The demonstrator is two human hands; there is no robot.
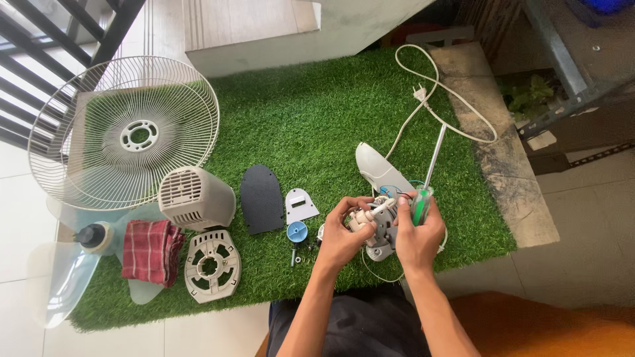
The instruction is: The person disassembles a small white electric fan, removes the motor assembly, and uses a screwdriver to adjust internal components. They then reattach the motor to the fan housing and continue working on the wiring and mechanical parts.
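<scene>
My left hand (342, 233) grips a small white part of a grey fan motor assembly (381, 231) held above the green turf mat (311, 112). My right hand (418, 235) is closed around the green handle of a screwdriver (428, 173), whose metal shaft points up and away from me. A white fan housing piece (378, 168) lies just behind the assembly. Thin wires run from the assembly between my hands.
A wire fan guard (126, 132), grey motor cover (196, 197), round vented plate (211, 264), red checked cloth (152, 250), clear fan blade (69, 264), dark oval plate (261, 198), small grey plate (301, 205), blue knob (297, 231) and screws lie left. A white power cord (433, 99) loops right.
</scene>
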